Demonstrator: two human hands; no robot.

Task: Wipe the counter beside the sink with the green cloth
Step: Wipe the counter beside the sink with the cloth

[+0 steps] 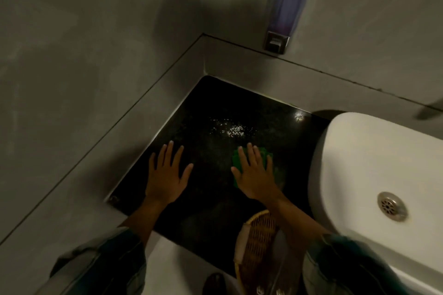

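The black stone counter (208,112) fills the corner between two grey walls, left of the white sink (374,158). A green cloth (265,152) lies flat on the counter close to the sink's rim. My right hand (254,172) presses flat on top of the cloth, fingers spread, covering most of it. My left hand (166,172) rests flat and bare on the counter's left part, fingers apart, holding nothing. Shiny water droplets (230,129) sit on the stone just beyond my fingertips.
A wicker basket (257,242) stands at the counter's front edge under my right forearm. A wall soap dispenser (285,7) hangs above the back ledge. The sink drain (392,206) shows at the right. A dark shoe (214,284) is on the floor below.
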